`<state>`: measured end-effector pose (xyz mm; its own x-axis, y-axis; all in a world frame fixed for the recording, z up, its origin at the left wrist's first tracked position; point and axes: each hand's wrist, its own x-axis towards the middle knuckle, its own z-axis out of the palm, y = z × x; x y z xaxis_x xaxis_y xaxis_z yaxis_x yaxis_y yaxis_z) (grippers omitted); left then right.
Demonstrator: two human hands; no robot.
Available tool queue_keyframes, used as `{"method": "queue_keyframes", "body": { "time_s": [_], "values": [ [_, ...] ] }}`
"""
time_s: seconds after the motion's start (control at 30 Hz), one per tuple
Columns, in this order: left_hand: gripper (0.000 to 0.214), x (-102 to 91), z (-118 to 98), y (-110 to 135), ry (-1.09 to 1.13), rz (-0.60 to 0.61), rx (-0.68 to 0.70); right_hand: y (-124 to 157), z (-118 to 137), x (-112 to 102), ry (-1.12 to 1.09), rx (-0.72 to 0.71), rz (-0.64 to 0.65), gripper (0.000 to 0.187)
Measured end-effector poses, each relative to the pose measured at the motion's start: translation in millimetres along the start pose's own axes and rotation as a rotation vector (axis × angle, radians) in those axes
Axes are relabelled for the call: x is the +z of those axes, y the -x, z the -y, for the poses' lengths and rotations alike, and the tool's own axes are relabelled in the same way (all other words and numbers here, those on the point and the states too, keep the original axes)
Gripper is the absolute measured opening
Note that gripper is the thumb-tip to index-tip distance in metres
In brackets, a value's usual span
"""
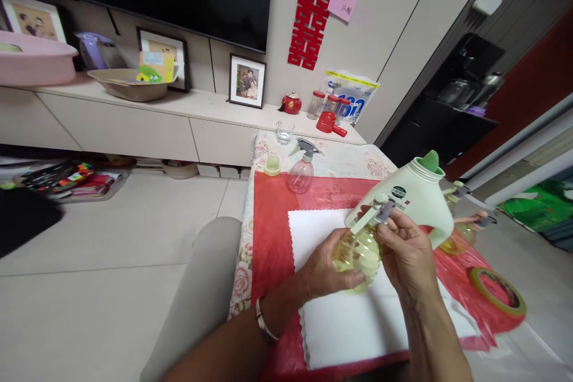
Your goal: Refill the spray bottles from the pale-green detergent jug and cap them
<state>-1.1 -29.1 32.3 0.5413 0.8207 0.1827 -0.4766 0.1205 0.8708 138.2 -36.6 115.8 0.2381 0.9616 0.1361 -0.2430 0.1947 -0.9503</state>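
Observation:
A small clear yellow spray bottle (358,250) is held over a white cloth (344,322). My left hand (324,271) is wrapped round its round body from the left. My right hand (405,250) pinches the grey and cream spray head (379,210) at the top. Just behind stands a large pale green jug (414,197) with a green spout. A clear pink spray bottle (301,168) stands further back on the red cover (268,233).
A roll of tape (496,289) lies at the right edge. More spray bottles (465,224) sit behind the jug. A yellow cap (271,165) and a glass (283,131) are at the table's far end. A long cabinet (134,119) runs behind.

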Motion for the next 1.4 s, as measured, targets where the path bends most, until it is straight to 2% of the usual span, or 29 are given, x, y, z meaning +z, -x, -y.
{"method": "queue_keyframes", "body": {
  "time_s": [0.07, 0.17, 0.3, 0.37, 0.47, 0.6, 0.7, 0.8, 0.9, 1.03, 1.13, 1.23, 1.3, 1.37, 1.4],
  "values": [
    [0.067, -1.8, -3, -1, 0.157, 0.087, -0.042, -3, 2, -1, -0.012, 0.006, -0.023, 0.047],
    [0.063, -5.2, -4, -2, 0.334, 0.154, -0.07, -6, 5, -3, -0.035, 0.013, -0.058, 0.05],
    [0.055, -8.4, -3, -5, 0.481, 0.289, -0.141, -6, 10, -1, -0.038, 0.04, -0.059, 0.054],
    [0.052, -8.5, -2, -5, 0.498, 0.287, -0.18, -6, 12, 0, -0.031, 0.041, -0.06, 0.055],
    [0.054, -8.4, 3, -6, 0.429, 0.157, -0.13, -6, 11, 3, -0.031, -0.01, -0.095, 0.052],
    [0.086, -10.3, 13, -5, 0.22, -0.029, 0.015, -4, 1, 6, -0.018, -0.116, -0.16, 0.048],
    [0.104, -10.5, 17, -4, 0.035, -0.043, 0.058, -2, -8, 8, 0.003, -0.154, -0.171, 0.045],
    [0.093, -8.2, 13, -3, -0.1, 0.004, 0.014, -3, -7, 9, 0.023, -0.191, -0.165, 0.044],
    [0.082, -5.3, 8, -2, -0.226, -0.029, -0.028, -9, 10, 11, 0.024, -0.266, -0.178, 0.043],
    [0.079, -3.8, 6, -3, -0.34, -0.18, -0.024, -15, 47, 20, 0.062, -0.51, -0.192, 0.03],
    [0.076, -6.2, 6, -7, -0.454, -0.417, 0.008, -18, 73, 29, 0.148, -0.684, -0.229, 0.016],
    [0.073, -11.6, 4, -11, -0.473, -0.652, 0.053, -22, 83, 33, 0.2, -0.798, -0.272, 0.009],
    [0.071, -15.8, 1, -13, -0.459, -0.783, 0.108, -27, 74, 29, 0.2, -0.752, -0.241, 0.016],
    [0.07, -19.4, -2, -15, -0.436, -0.872, 0.198, -32, 53, 22, 0.236, -0.561, -0.191, 0.03],
    [0.07, -20.9, -3, -15, -0.423, -0.9, 0.249, -34, 39, 18, 0.284, -0.421, -0.178, 0.038]
  ]
}}
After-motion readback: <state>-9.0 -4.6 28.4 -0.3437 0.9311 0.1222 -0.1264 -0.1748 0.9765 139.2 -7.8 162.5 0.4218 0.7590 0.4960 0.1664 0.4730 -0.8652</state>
